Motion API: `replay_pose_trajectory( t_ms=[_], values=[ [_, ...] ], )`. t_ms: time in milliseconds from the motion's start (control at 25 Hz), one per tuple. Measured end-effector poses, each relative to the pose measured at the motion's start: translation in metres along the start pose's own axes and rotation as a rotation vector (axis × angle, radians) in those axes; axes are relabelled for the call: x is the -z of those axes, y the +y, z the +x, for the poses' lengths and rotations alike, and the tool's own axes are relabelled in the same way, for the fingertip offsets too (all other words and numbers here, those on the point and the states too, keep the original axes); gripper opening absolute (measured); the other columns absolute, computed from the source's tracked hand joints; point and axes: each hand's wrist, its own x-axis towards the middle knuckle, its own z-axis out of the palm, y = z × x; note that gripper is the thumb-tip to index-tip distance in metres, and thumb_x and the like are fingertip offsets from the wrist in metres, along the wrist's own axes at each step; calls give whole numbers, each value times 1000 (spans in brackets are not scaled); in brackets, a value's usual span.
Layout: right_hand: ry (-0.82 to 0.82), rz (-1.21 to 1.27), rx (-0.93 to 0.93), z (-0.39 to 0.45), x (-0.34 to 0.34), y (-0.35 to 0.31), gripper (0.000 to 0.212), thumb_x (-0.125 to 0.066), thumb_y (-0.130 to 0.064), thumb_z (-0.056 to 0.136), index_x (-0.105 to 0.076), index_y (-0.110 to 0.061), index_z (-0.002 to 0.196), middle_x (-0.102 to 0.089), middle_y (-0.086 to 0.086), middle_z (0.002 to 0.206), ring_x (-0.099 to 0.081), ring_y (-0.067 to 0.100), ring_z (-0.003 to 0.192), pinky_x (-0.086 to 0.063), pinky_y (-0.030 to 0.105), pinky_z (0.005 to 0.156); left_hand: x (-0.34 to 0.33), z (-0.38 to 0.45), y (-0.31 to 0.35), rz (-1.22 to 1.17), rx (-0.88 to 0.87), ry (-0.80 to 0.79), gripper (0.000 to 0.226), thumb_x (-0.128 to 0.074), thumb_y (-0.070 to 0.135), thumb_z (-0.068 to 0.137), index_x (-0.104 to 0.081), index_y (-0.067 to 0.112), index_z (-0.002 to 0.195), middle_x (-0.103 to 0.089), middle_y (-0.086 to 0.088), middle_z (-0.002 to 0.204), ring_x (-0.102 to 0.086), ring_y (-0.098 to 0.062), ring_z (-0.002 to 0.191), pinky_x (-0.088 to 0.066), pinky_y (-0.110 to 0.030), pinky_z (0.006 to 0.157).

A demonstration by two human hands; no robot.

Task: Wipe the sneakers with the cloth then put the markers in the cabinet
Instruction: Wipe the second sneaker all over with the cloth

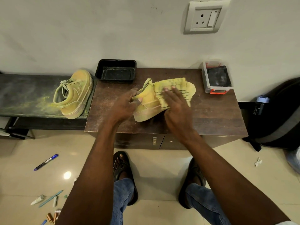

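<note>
Fingers (pixel 176 95) of the right hand (pixel 177 108) lie flat, pressing the yellow cloth (pixel 175 86) onto a sneaker (pixel 146 103) on the desk (pixel 211 114), while the left hand (pixel 125 104) grips its heel. The second sneaker (pixel 73 95) stands at nine o'clock from it. Markers (pixel 46 161) lie on the floor (pixel 162 168) at seven o'clock.

I see two dusty yellow-green sneakers (pixel 73 95), a yellow cloth (pixel 174 90) with dark stripes, a dark brown wood-grain worktop (pixel 211 114), a black tray (pixel 116 70) and a blue-capped marker (pixel 46 161).
</note>
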Motion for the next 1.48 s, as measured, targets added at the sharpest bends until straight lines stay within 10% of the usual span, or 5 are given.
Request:
replay_pose_trajectory(
  t_ms=[720,920,1120,1280,1480],
  values=[
    [-65,71,164,-5,-7,-16,62,-35,-4,71,-56,-3,129,-53,12,138,-39,29,136,-34,41,111,-1,6,-7,59,-59,-4,13,-52,15,92,-63,9,88,-48,4,140,-50,-20,122,-43,-54,99],
    [119,90,-200,2,8,11,63,-46,9,67,-57,-2,128,-53,14,136,-39,31,135,-38,49,108,1,5,-5,34,-8,2,12,-54,14,92,-61,6,87,-54,4,134,-54,-19,114,-43,-52,96],
    [-84,13,270,-10,-7,-16,63,-34,0,69,-58,-4,127,-55,11,135,-43,29,133,-36,42,110,4,0,-2,-61,33,-2,14,-53,9,92,-65,3,96,-64,-10,90,-56,-21,81,-45,-39,75],
    [103,78,-188,0,9,20,69,-38,5,66,-55,-6,132,-50,9,141,-34,26,139,-38,46,109,3,4,-1,-12,84,39,15,-50,13,96,-61,12,86,-57,-1,81,-49,-14,75,-38,-33,69],
    [-154,-42,337,-32,-15,-34,59,-34,-4,73,-59,-5,127,-57,11,134,-45,30,132,-37,43,108,4,5,-5,-30,102,68,16,-52,8,93,-62,14,83,-61,-4,80,-53,-16,72,-43,-37,68]
  ],
)
